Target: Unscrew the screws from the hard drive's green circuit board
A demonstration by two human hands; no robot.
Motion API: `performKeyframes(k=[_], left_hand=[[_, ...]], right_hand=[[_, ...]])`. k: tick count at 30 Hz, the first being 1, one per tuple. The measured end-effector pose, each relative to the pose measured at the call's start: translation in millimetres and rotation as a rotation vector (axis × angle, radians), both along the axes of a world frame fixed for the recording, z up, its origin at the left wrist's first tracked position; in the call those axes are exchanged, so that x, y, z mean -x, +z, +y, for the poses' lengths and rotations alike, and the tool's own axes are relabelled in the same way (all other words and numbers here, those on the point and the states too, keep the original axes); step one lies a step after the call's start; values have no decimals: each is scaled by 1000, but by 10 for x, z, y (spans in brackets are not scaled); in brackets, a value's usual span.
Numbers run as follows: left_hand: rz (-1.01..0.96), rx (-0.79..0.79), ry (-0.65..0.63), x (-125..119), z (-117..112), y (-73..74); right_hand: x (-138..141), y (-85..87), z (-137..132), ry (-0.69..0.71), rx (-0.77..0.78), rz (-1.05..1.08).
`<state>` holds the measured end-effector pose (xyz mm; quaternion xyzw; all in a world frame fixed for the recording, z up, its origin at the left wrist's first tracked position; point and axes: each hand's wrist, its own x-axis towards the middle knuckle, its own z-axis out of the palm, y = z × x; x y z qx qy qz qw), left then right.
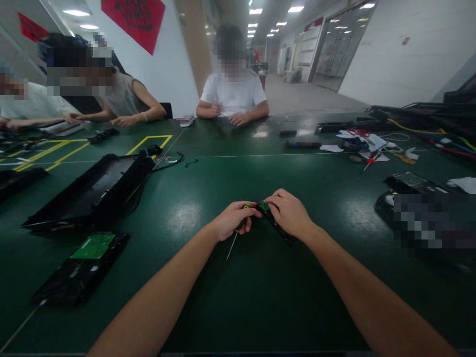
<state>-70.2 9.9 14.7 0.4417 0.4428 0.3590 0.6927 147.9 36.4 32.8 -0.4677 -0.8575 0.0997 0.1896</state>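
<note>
My left hand [235, 220] is closed around a screwdriver [232, 246]. Its thin metal shaft points down toward me, and the fingers cover most of the black and yellow handle. With its fingertips the same hand reaches the far end of a long black plastic part [278, 227]. My right hand [290, 213] grips that part from the right, fingers bent over a small green circuit board [264, 206] at its far end. The part slants from between both hands down to the right. Part of the board is hidden under my right fingers.
On the left lie a large black housing [92, 183] and a black module with a green board [93, 247]. Black equipment [412, 182], a red screwdriver [372, 159] and cables [453, 141] are at the right. Co-workers [233, 91] sit across the green table [223, 307].
</note>
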Motion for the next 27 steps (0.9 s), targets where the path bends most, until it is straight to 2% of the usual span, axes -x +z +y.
performKeyframes(k=[27], left_hand=[[0, 5, 12, -8, -20, 49]], right_hand=[[22, -24, -72, 52, -27, -1]])
